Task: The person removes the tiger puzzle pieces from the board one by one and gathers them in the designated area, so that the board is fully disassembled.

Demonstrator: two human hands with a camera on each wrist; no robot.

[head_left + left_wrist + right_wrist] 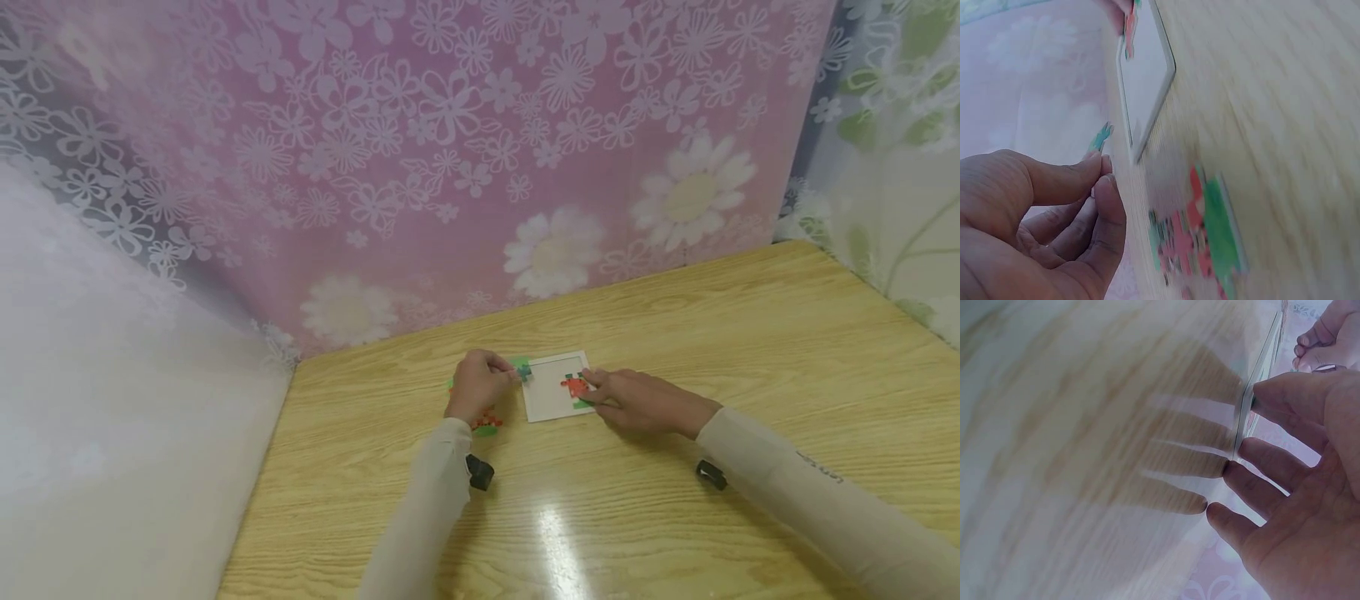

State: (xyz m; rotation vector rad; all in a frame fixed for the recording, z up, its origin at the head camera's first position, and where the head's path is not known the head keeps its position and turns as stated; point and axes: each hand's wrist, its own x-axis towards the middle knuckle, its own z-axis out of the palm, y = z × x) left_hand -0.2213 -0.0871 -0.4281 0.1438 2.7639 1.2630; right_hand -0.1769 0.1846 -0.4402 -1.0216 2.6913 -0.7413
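Observation:
My left hand (477, 383) pinches a small teal jigsaw piece (523, 371) between thumb and fingertips, above the left edge of a square white puzzle frame (543, 407). The left wrist view shows the same teal piece (1102, 136) raised off the table. Joined red and green jigsaw pieces (576, 387) lie inside the frame at its right side. My right hand (641, 402) rests at that side with fingers extended. In the right wrist view its fingers (1255, 481) are spread, touching the frame's edge and the tabletop.
Loose red and green jigsaw pieces (1222, 225) lie in a cluster on the wooden table (622, 517), left of the frame and partly behind my left hand. A flowered pink curtain (450, 167) hangs along the table's far edge.

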